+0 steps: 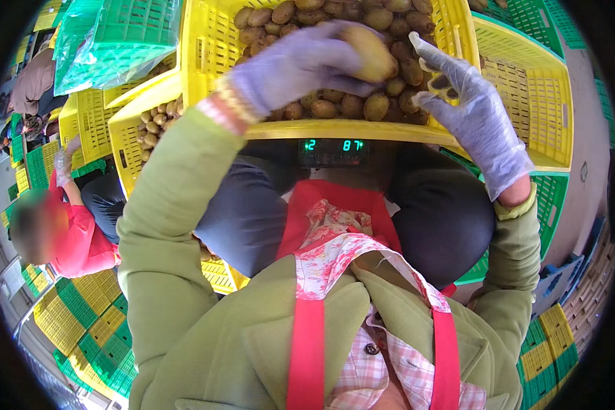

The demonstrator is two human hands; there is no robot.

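My left hand (290, 68), in a pale glove, is closed around a brown kiwifruit (370, 56) above a yellow plastic crate (321, 128). Both are slightly blurred, and the fruit looks large this close to the camera. Many more kiwifruit (376, 107) fill the crate below. At the crate's right side hovers my right hand (473, 113), also gloved, its thumb and fingers apart with nothing visibly gripped. Whether its fingertips touch the crate or the fruit, I cannot tell.
Under the crate's near edge, a scale display (333, 152) glows green. Another yellow crate (550, 109) stands right; a crate with smaller kiwifruit (158, 123) sits left. Plastic-wrapped green crates (133, 44) rise at upper left. A person in red (82, 232) works at far left.
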